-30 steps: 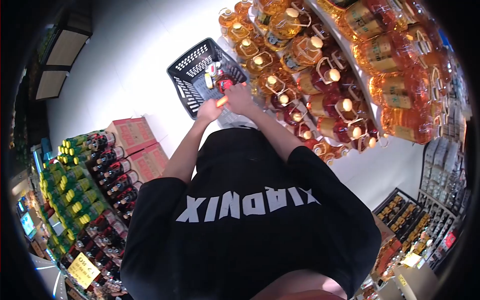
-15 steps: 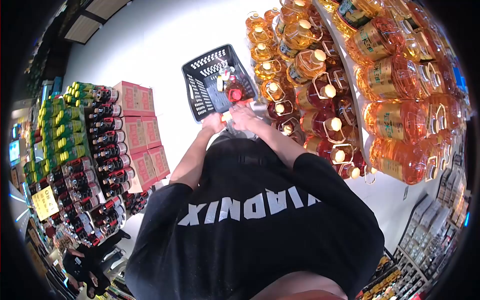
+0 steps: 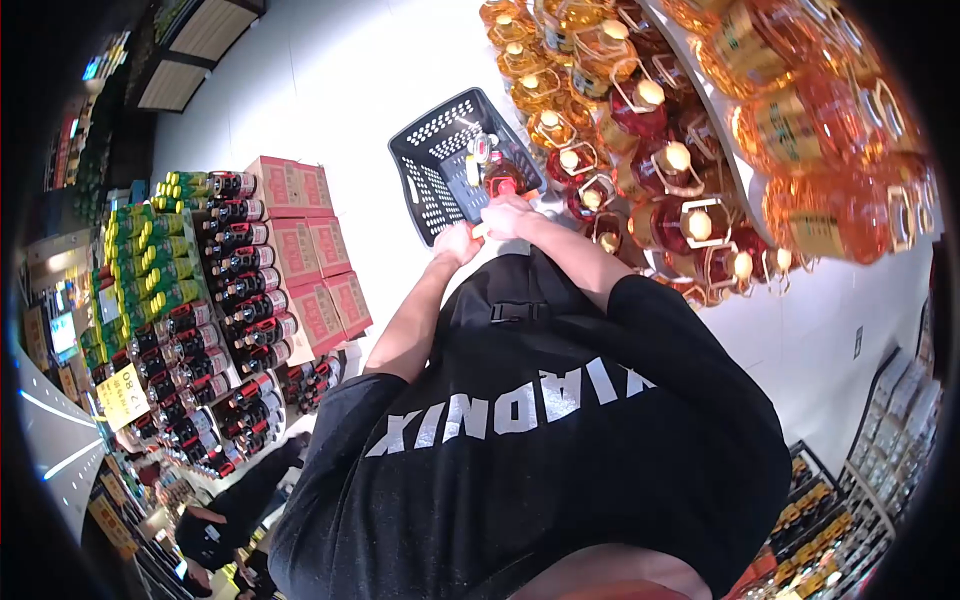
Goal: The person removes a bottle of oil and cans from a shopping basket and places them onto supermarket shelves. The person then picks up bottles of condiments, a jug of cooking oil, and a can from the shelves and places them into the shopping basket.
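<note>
You have room over the white floor (image 3: 330,90) past the far side of the black basket (image 3: 438,128), and more on its left, up to the red and tan boxes (image 3: 296,245). On the right, the big oil bottles (image 3: 606,50) stand close beside the basket, so the gap there is thin, and you can't tell if they touch. At the near side, your left hand (image 3: 457,243), your right hand (image 3: 507,217) and the orange handle (image 3: 481,231) block the way in. Inside, a red-topped bottle (image 3: 504,178) and small packs (image 3: 480,155) fill the right part, but the left part has room.
</note>
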Demonstrator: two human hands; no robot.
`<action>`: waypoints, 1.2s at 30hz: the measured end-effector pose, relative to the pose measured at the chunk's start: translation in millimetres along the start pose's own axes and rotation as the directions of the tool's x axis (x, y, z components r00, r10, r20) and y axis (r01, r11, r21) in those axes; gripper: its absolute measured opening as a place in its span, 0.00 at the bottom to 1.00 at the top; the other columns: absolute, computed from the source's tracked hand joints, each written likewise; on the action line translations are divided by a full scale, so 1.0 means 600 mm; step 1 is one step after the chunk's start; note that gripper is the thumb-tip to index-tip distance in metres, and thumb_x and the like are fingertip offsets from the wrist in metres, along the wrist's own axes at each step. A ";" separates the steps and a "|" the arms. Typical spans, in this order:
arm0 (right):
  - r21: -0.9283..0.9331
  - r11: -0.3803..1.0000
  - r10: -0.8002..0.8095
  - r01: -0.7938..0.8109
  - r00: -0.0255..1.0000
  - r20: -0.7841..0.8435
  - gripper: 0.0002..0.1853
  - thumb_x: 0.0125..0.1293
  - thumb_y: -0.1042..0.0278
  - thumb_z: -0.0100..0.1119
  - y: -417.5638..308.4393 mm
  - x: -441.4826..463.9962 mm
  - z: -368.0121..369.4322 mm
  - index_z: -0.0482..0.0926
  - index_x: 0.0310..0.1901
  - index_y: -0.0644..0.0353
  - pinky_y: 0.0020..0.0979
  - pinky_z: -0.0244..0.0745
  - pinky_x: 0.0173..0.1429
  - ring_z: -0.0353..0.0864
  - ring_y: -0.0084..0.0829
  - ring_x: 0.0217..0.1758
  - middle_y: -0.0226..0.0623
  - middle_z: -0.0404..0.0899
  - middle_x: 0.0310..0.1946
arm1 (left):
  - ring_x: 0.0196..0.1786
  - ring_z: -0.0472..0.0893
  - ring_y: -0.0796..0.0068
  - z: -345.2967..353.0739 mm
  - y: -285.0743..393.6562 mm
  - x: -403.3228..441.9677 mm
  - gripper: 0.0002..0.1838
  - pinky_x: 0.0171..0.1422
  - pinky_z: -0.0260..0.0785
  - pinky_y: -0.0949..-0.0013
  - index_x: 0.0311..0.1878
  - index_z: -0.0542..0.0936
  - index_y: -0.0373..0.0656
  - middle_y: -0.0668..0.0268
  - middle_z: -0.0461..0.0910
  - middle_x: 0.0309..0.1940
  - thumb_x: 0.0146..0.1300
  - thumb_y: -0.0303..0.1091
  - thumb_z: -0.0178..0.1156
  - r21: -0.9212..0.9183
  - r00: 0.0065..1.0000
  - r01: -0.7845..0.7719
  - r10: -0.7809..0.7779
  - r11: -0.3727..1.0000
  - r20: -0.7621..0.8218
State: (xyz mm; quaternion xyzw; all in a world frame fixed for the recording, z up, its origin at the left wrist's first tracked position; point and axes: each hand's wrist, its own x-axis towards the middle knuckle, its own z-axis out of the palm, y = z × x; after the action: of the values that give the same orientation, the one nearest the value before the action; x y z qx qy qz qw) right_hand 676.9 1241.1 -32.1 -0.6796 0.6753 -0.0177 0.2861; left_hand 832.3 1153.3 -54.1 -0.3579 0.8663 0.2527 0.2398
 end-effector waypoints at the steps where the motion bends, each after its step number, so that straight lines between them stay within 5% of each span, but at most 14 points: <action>1: 0.011 1.000 0.019 -0.019 1.000 0.001 0.15 0.54 0.59 0.65 -0.009 -0.011 0.004 0.87 0.37 0.61 0.46 0.82 0.50 0.88 0.47 0.44 0.48 0.87 0.36 | 0.50 0.85 0.50 0.006 -0.001 -0.008 0.17 0.57 0.77 0.53 0.49 0.86 0.53 0.51 0.86 0.43 0.60 0.47 0.62 0.005 1.000 -0.009 0.009 1.000 0.017; 8: 0.004 0.996 0.094 -0.094 0.995 -0.025 0.16 0.53 0.56 0.65 -0.066 -0.121 0.109 0.87 0.36 0.59 0.45 0.82 0.45 0.88 0.46 0.40 0.44 0.87 0.33 | 0.52 0.86 0.57 0.078 0.044 -0.146 0.22 0.58 0.77 0.54 0.50 0.84 0.50 0.55 0.86 0.44 0.56 0.51 0.63 0.015 0.997 -0.061 0.061 0.998 -0.042; 10: 0.015 0.992 0.127 -0.127 0.992 -0.012 0.14 0.53 0.57 0.64 -0.083 -0.147 0.134 0.88 0.33 0.59 0.45 0.82 0.44 0.88 0.46 0.40 0.46 0.87 0.32 | 0.53 0.85 0.56 0.123 0.034 -0.172 0.22 0.58 0.77 0.53 0.47 0.84 0.46 0.54 0.86 0.45 0.54 0.50 0.65 0.035 0.931 -0.236 0.236 0.971 -0.277; 14: 0.015 0.988 0.155 -0.156 0.986 0.060 0.15 0.55 0.58 0.64 -0.117 -0.199 0.149 0.88 0.37 0.61 0.45 0.83 0.49 0.88 0.46 0.44 0.47 0.88 0.37 | 0.51 0.85 0.51 0.131 0.056 -0.212 0.21 0.57 0.78 0.53 0.45 0.86 0.42 0.50 0.86 0.45 0.53 0.46 0.66 0.065 0.995 -0.045 0.039 0.997 0.091; 24: 0.017 0.997 0.073 -0.073 0.997 0.013 0.16 0.55 0.56 0.65 -0.177 -0.333 0.239 0.88 0.35 0.62 0.46 0.82 0.49 0.88 0.47 0.43 0.49 0.87 0.35 | 0.51 0.85 0.51 0.261 0.092 -0.343 0.17 0.61 0.77 0.55 0.43 0.88 0.44 0.49 0.87 0.43 0.56 0.42 0.60 0.004 0.997 0.078 -0.078 0.997 0.001; 25: 0.016 0.994 0.109 -0.111 0.990 0.086 0.15 0.56 0.60 0.63 -0.186 -0.344 0.245 0.88 0.40 0.59 0.44 0.81 0.54 0.88 0.45 0.48 0.47 0.88 0.41 | 0.51 0.85 0.51 0.274 0.096 -0.354 0.17 0.61 0.77 0.54 0.44 0.88 0.43 0.49 0.87 0.44 0.56 0.42 0.60 0.004 0.996 0.091 -0.091 0.996 0.018; 31: 0.089 0.990 0.105 -0.112 0.991 0.077 0.12 0.54 0.66 0.61 -0.234 -0.437 0.303 0.89 0.37 0.58 0.45 0.82 0.50 0.88 0.45 0.46 0.47 0.88 0.39 | 0.49 0.86 0.48 0.353 0.120 -0.442 0.21 0.57 0.78 0.52 0.41 0.86 0.35 0.45 0.86 0.42 0.57 0.45 0.59 0.051 0.993 0.118 -0.118 0.992 -0.004; 36: 0.045 0.993 0.103 -0.105 0.993 0.049 0.11 0.54 0.66 0.61 -0.262 -0.515 0.339 0.88 0.36 0.58 0.46 0.82 0.48 0.88 0.45 0.45 0.45 0.88 0.38 | 0.53 0.85 0.49 0.409 0.141 -0.501 0.20 0.59 0.77 0.54 0.46 0.87 0.41 0.47 0.86 0.47 0.58 0.44 0.59 0.055 0.992 0.102 -0.105 0.993 0.063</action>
State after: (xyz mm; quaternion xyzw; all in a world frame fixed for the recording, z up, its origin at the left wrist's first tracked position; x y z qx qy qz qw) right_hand 875.8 1590.0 -25.3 -0.6367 0.7024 -0.0030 0.3183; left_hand 1016.3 1504.8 -38.0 -0.3876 0.8443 0.2292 0.2904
